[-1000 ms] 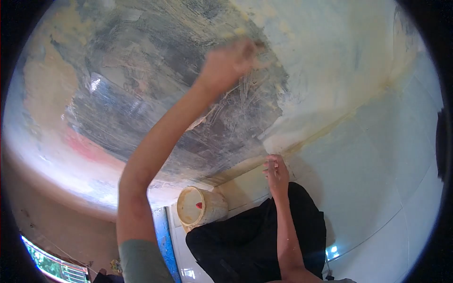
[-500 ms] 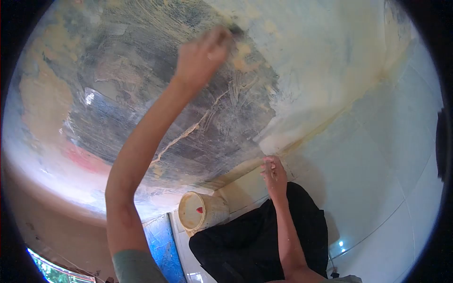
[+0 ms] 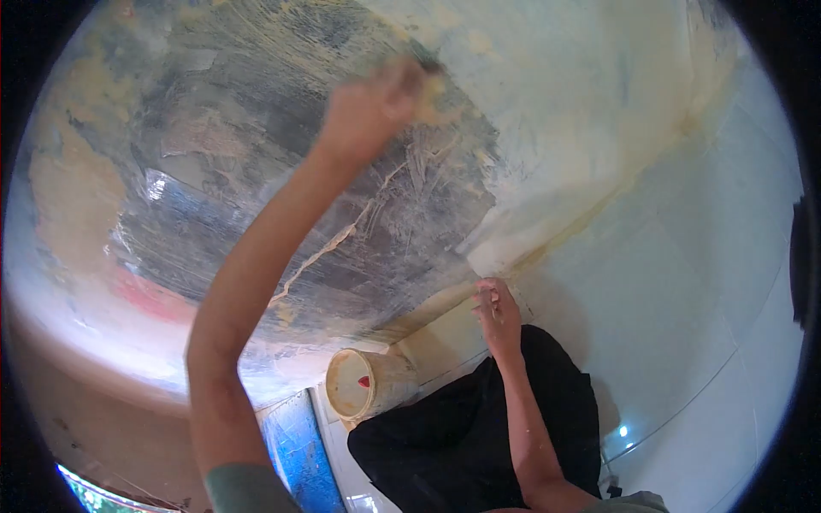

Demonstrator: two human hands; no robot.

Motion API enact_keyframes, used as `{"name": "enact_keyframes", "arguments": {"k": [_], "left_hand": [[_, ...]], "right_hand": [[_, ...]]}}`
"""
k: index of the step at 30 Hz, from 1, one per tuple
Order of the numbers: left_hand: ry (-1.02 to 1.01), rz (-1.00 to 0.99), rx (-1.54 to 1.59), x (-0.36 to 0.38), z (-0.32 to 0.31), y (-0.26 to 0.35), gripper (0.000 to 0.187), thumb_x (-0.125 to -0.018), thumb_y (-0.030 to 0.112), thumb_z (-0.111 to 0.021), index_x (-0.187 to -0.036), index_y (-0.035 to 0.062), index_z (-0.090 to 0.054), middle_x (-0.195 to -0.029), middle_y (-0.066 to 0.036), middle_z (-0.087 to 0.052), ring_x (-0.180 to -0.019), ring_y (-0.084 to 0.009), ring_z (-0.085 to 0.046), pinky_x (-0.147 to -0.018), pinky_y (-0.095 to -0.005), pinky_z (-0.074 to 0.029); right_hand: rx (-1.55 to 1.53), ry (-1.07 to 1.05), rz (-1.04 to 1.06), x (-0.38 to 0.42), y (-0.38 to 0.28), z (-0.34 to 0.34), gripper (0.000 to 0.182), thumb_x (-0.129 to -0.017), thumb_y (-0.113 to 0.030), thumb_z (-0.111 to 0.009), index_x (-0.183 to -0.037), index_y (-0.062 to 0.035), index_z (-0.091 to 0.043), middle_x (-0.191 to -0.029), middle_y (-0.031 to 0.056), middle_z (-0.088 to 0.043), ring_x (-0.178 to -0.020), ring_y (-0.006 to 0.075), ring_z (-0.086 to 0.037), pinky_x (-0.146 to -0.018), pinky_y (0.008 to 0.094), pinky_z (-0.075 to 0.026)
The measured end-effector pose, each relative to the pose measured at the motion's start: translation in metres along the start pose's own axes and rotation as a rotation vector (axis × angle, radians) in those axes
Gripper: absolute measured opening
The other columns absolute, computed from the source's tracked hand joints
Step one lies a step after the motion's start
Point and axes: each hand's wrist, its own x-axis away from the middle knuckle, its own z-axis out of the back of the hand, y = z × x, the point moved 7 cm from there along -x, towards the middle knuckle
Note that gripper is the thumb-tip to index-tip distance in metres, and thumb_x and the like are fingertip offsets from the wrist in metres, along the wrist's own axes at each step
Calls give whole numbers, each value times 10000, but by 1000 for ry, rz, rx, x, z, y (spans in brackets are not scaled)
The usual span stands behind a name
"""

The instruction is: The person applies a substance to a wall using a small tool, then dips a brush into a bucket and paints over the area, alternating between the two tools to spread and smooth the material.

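Observation:
My left hand [image 3: 372, 107] is raised to the patchy wall [image 3: 547, 111], blurred by motion, its fingers closed. A small dark shape [image 3: 432, 66] shows at its fingertips against the wall; its kind is too smeared to make out. Over my knee in black cloth [image 3: 547, 368], my right hand [image 3: 499, 315] hangs with loosely bent fingers, somewhat apart. Pale residue marks these fingers, and nothing is plainly held in them. Beneath my left hand, the wall has a dark grey scraped area with a raised, pale crack line [image 3: 329, 246].
A whitish bucket [image 3: 389, 380], smeared with pale material and bearing a small red mark, stands at the foot of the wall. Beside it is a blue panel [image 3: 299, 449]. Pale floor tiles [image 3: 684, 325] extend to the right, meeting the wall along a yellowish edge.
My left hand has shifted slightly down and right along the wall, still blurred. My right hand stays over the knee. The view has tilted a little.

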Motion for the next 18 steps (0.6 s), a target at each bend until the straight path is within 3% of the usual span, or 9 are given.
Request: {"name": "enact_keyframes", "arguments": {"k": [2,4,6,7,8,10,12,14,18], "left_hand": [[-17,119,-14,-13,20,-5,197,-736,96,-596,-932,89,-585,-878,-54,-582,-620,-190,-620,-452,-309,-503],[-31,248,-31,-3,16,2,244,-666,60,-603,-909,46,-592,-912,-88,-573,-655,-188,-622,-444,-286,-501],[-189,-161,-134,24,-28,58,122,-783,163,-612,-898,126,-598,-893,-11,-598,-593,-191,-619,-456,-329,-509],[-26,-125,-18,21,-10,52,143,-765,160,-628,-897,109,-611,-874,-9,-587,-586,-198,-615,-450,-323,-506],[-26,-125,-14,13,0,43,143,-765,160,-628,-897,109,-611,-874,-9,-587,-586,-198,-615,-450,-323,-506],[-52,261,-35,0,16,-4,212,-759,135,-628,-967,95,-606,-876,-27,-588,-609,-198,-623,-462,-322,-509],[-12,336,-89,8,12,-1,250,-769,125,-621,-1017,104,-591,-879,-27,-588,-633,-205,-624,-487,-328,-512],[-78,136,186,25,-15,32,180,-779,140,-622,-959,146,-612,-873,-7,-586,-638,-203,-617,-474,-333,-502],[-116,-46,50,16,-10,28,189,-706,97,-609,-893,106,-589,-789,-27,-531,-583,-173,-607,-415,-299,-487]], "right_hand": [[83,32,162,1,-5,0,211,-939,-248,-425,-1015,-74,-518,-806,125,-641,-672,222,-644,-615,334,-488],[31,4,71,3,-3,2,215,-938,-237,-445,-1021,-58,-529,-807,90,-596,-726,183,-626,-621,299,-493],[-12,-25,7,0,-1,3,219,-937,-226,-464,-1028,-41,-540,-807,54,-551,-780,145,-608,-626,264,-497],[-43,-19,22,0,1,1,219,-939,-226,-467,-1029,-41,-540,-813,56,-550,-779,144,-606,-633,262,-501],[-75,-10,36,-1,1,0,219,-940,-227,-469,-1030,-41,-540,-818,57,-549,-778,142,-603,-640,261,-505],[-31,2,60,-1,-2,0,215,-938,-230,-444,-1020,-52,-533,-838,96,-593,-764,194,-629,-645,301,-498],[31,12,85,-1,-1,3,213,-937,-233,-419,-1009,-63,-526,-859,135,-636,-750,245,-655,-650,341,-492],[-5,35,70,-4,4,2,228,-937,-246,-421,-1016,-57,-524,-864,134,-628,-742,247,-654,-655,342,-490],[17,-17,40,2,-10,0,261,-938,-277,-419,-1023,-54,-524,-840,124,-625,-750,242,-651,-659,339,-487]]}}
